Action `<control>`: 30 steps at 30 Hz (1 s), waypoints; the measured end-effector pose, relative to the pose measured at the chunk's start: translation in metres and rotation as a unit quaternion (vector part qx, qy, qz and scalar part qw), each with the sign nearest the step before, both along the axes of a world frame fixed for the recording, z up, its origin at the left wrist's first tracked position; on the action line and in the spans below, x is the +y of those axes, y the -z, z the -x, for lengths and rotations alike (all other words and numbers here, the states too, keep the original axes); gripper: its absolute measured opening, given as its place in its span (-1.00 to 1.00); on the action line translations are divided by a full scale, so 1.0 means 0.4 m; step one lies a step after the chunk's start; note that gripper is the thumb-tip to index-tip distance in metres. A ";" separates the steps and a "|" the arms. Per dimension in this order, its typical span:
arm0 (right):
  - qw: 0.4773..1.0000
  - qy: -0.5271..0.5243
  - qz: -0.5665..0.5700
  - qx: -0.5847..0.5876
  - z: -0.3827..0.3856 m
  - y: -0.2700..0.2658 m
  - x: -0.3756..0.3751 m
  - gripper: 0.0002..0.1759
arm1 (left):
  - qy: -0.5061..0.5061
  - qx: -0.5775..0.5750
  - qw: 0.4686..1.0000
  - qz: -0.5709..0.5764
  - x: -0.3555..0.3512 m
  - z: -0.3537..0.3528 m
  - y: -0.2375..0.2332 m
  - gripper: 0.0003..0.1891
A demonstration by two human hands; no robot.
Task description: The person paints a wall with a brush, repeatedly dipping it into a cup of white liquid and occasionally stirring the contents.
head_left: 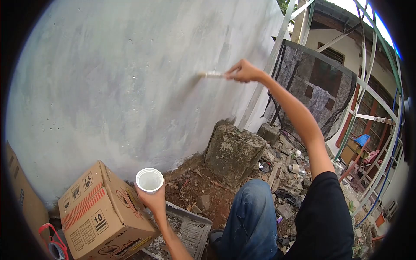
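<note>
My right hand (244,71) grips the handle of a paintbrush (212,75), arm stretched out toward the wall. The brush's bristle end points left, right at the whitish, streaky wall (130,78), and a shadow falls below it. Low on the left, my left hand (152,199) is wrapped round a white plastic cup (149,170), held upright with its mouth facing me. Pale white shows inside the cup. Just beside that hand stands a cardboard box (104,212).
A large rough stone block (234,151) sits at the wall's foot, with rubble (286,173) to its right. A grey plastic tray (190,225) lies by the box. Dark netting (316,86) hangs on a metal frame (368,91) at right.
</note>
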State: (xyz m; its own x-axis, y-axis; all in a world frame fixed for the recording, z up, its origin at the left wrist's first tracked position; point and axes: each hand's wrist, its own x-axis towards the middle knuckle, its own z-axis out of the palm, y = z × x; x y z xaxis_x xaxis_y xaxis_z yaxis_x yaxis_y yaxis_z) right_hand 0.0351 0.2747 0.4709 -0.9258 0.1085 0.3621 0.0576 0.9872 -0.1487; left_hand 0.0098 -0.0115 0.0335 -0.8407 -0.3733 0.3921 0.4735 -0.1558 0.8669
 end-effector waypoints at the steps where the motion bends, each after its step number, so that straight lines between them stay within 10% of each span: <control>1: 0.999 0.007 -0.012 0.050 0.016 -0.046 0.006 -0.65 | -0.005 -0.005 1.000 0.000 0.000 -0.001 -0.003 -0.30; 9: 0.946 -0.049 0.036 0.317 0.052 -0.353 0.004 -0.61 | -0.008 0.000 1.000 0.013 0.001 0.016 0.017 -0.28; 21: 0.993 0.019 0.056 0.103 0.022 0.068 -0.028 -0.65 | 0.000 0.010 1.000 0.002 -0.001 -0.003 -0.007 -0.30; 30: 0.973 0.012 0.019 0.228 0.027 -0.189 -0.004 -0.62 | -0.017 0.007 1.000 0.016 -0.017 0.010 0.009 -0.32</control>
State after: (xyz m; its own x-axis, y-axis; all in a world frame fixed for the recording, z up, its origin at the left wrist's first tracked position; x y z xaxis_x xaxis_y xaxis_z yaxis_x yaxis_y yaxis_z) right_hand 0.0243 0.2729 0.5465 -0.6670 0.1492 0.7300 -0.0010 0.9796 -0.2011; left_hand 0.0056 -0.0184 0.0300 -0.8220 -0.3891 0.4158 0.4903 -0.1123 0.8643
